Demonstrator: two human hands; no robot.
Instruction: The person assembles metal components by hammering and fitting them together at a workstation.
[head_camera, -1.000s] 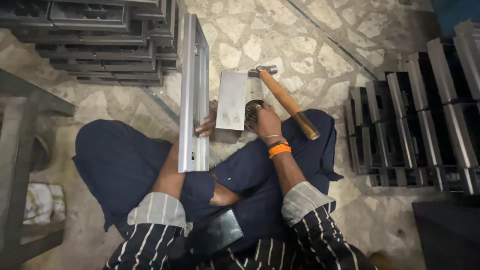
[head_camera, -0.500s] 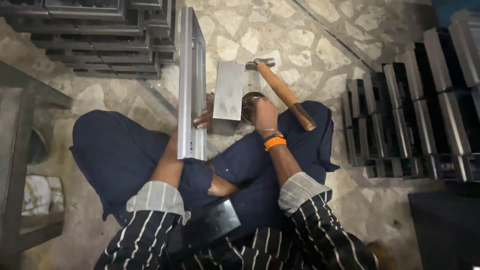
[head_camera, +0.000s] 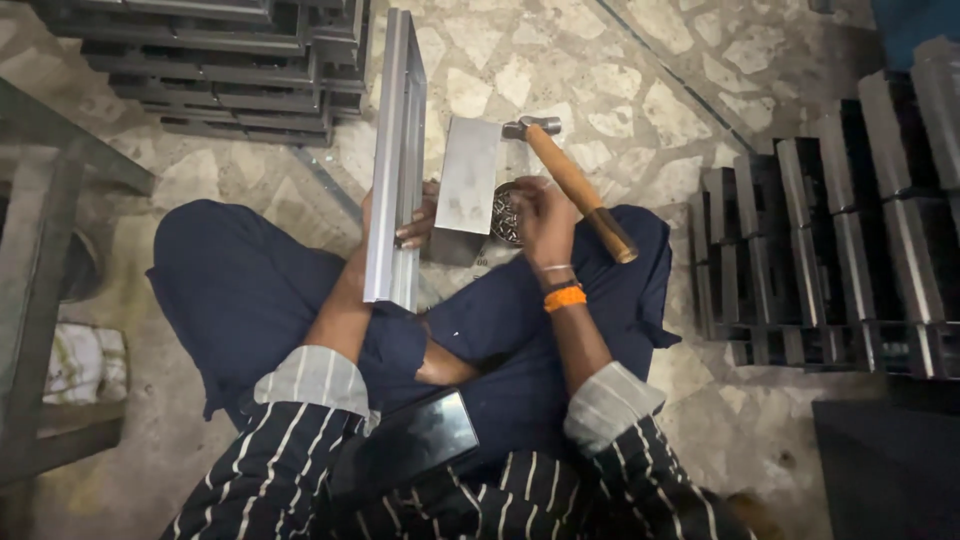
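Note:
My left hand (head_camera: 414, 222) grips a long grey metal channel (head_camera: 396, 160) that stands on edge over my left knee, its far end pointing away from me. Right beside it a flat grey metal block (head_camera: 466, 188) stands on the floor between my legs. My right hand (head_camera: 545, 215), with an orange band at the wrist, hovers with curled fingers over a small round tin of little metal pieces (head_camera: 505, 214). I cannot see whether the fingertips hold anything. A hammer (head_camera: 572, 182) with a wooden handle lies just past that hand, with its head next to the block.
A dark phone (head_camera: 415, 442) rests on my lap. Stacks of dark metal frames lie at the far left (head_camera: 220, 50), and rows of metal sections (head_camera: 840, 250) stand at the right. A metal table leg (head_camera: 40, 300) is at the left, on a stone floor.
My right hand has shifted slightly left, down onto the round tin. My left hand still holds the channel in the same place. The hammer has not moved.

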